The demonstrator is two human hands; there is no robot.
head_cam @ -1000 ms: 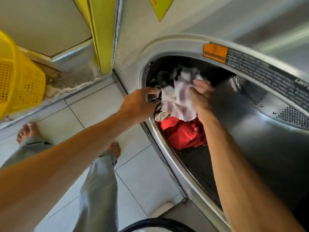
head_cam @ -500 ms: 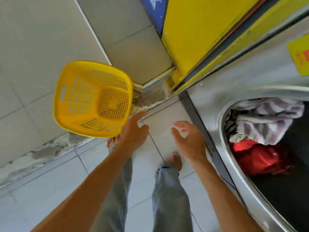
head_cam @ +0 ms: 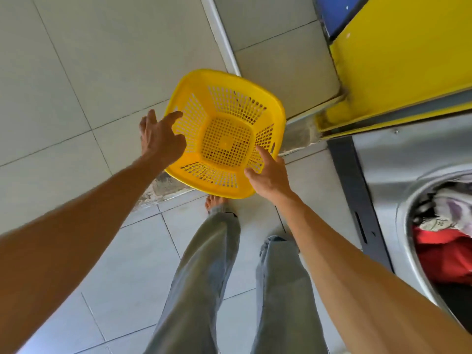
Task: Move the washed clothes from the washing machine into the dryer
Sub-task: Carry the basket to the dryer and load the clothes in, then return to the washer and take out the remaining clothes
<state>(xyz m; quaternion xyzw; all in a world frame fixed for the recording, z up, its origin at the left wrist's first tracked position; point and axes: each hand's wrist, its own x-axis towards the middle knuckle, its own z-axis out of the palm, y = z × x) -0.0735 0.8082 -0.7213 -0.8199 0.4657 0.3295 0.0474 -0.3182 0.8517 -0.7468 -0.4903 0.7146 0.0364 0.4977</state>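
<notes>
Reaching with fingers spread, the left hand (head_cam: 159,137) and the right hand (head_cam: 268,175) come at opposite sides of the yellow basket (head_cam: 224,134); each grip is wide and holds nothing, the left fingertips over the near-left rim, the right index finger over the perforated wall on the right (real contact cannot be told from this angle). The basket sits on the tiled floor (head_cam: 76,85) against the wall base, bare inside. To take it well, I would close both grips on opposite rims together and lift it level, since one-sided pulling would likely tip so light a shell, then set it just below the machine's door. The washed clothes (head_cam: 444,226), a red piece under pale striped ones, lie in the drum of the washing machine (head_cam: 408,159) at far right, well apart from both hands.
</notes>
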